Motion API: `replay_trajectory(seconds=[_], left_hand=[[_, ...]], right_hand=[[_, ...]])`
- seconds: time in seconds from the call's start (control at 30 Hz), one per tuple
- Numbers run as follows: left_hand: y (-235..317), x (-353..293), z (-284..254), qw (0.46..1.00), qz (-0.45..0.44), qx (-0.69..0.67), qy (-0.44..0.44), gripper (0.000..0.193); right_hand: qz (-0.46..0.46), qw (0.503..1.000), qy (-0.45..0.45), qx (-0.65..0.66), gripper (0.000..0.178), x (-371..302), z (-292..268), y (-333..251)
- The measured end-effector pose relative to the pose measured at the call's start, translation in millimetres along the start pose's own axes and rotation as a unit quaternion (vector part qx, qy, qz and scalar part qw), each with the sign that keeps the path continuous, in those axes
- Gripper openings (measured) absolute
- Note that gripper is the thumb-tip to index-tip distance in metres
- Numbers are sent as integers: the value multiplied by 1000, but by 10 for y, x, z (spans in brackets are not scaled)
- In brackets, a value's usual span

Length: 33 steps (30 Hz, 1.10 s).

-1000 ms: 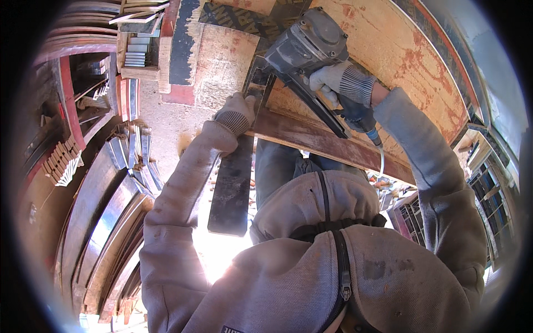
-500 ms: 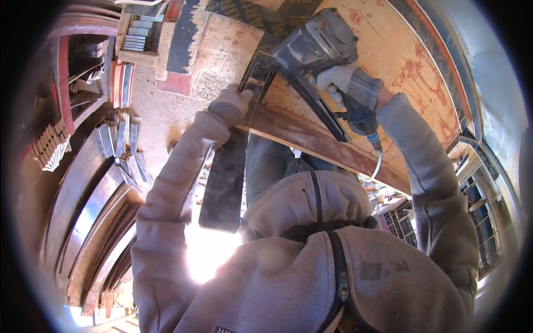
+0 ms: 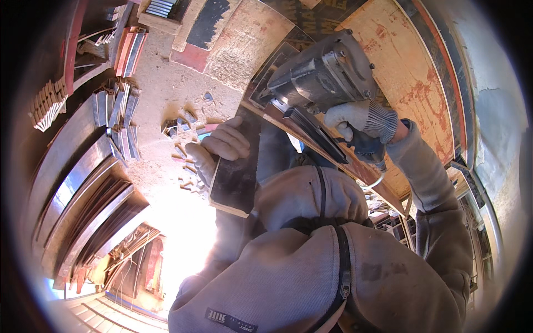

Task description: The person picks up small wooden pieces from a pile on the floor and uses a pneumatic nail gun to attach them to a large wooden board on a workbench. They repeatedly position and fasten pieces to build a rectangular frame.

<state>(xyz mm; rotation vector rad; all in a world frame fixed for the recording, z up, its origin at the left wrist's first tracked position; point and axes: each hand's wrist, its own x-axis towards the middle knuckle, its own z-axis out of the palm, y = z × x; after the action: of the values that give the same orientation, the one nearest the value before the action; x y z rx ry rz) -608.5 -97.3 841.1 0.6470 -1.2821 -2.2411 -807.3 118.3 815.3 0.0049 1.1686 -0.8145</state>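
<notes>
My gloved right hand (image 3: 361, 122) grips a pneumatic nail gun (image 3: 325, 72) by its handle. The gun's dark body lies over the near edge of a wooden panel (image 3: 408, 72), and its long magazine (image 3: 316, 133) slants down to the right. A pale hose (image 3: 377, 182) runs from the handle's lower end. With fingers over its left edge, my gloved left hand (image 3: 225, 144) holds a dark-faced plywood strip (image 3: 236, 180), which juts from the panel's corner towards me. The gun's nose is partly hidden.
Stacked curved boards (image 3: 78, 194) fill the left side, with bundled strips (image 3: 119, 111) beside them. Wood offcuts (image 3: 186, 161) litter the ground past my left hand. More plywood pieces (image 3: 239, 44) lie at the far side. A grey wall (image 3: 494, 100) stands at the right.
My left hand has come nearer along the plywood strip and now wraps its left edge. The nail gun sits lower over the panel's near edge. The whole view has shifted.
</notes>
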Motion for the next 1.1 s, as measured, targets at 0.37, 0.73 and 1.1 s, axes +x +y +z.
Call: replay_trajectory(seconds=[0.37, 0.73, 1.1], left_hand=[[165, 70, 156, 378, -197, -887, 178, 48], [-67, -35, -73, 979, -109, -100, 140, 58], [-189, -82, -248, 987, -61, -133, 61, 58]], right_hand=[[54, 998, -10, 16, 30, 64, 25, -78], [58, 997, 48, -13, 28, -32, 148, -143], [-17, 973, 220, 61, 4, -727, 612, 247]])
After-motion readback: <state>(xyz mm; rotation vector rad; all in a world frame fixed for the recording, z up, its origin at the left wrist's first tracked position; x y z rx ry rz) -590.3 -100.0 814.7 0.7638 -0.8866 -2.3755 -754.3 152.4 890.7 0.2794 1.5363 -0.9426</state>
